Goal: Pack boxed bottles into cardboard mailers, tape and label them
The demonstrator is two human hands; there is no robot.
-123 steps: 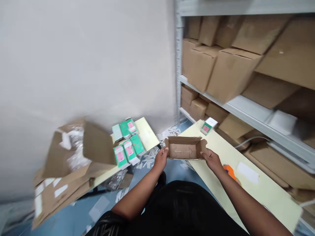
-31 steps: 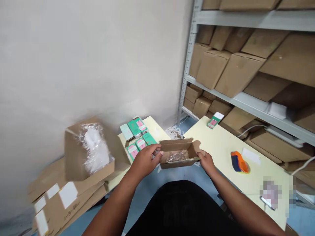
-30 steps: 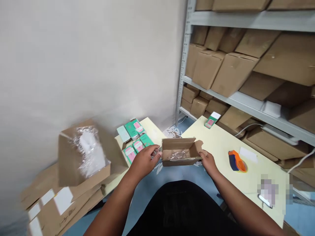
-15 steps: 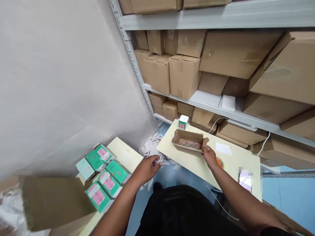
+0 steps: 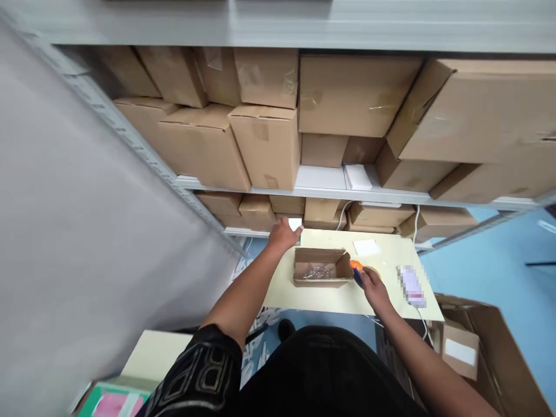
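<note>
At the far left of the table, my left hand [image 5: 284,233] is closed around a small white and green box [image 5: 295,223], mostly covering it. My right hand [image 5: 376,289] grips a tape dispenser [image 5: 356,269] with an orange end and a blue part, held beside the right end of an open cardboard box [image 5: 321,283]. Crumpled clear plastic [image 5: 317,271] lies inside that box. Behind my right fingers, part of a yellowish roll shows.
The pale yellow table [image 5: 278,296] stands against a metal shelf [image 5: 321,176] stacked with cardboard boxes. A white paper [image 5: 367,248] and a phone [image 5: 412,286] on a cable lie on it. Below right is a large open carton [image 5: 499,347]; a green and pink box [image 5: 115,402] sits lower left.
My view has turned right. My left hand has reached forward and taken hold of the small box. My right hand has let go of the cardboard box and picked up the tape dispenser.
</note>
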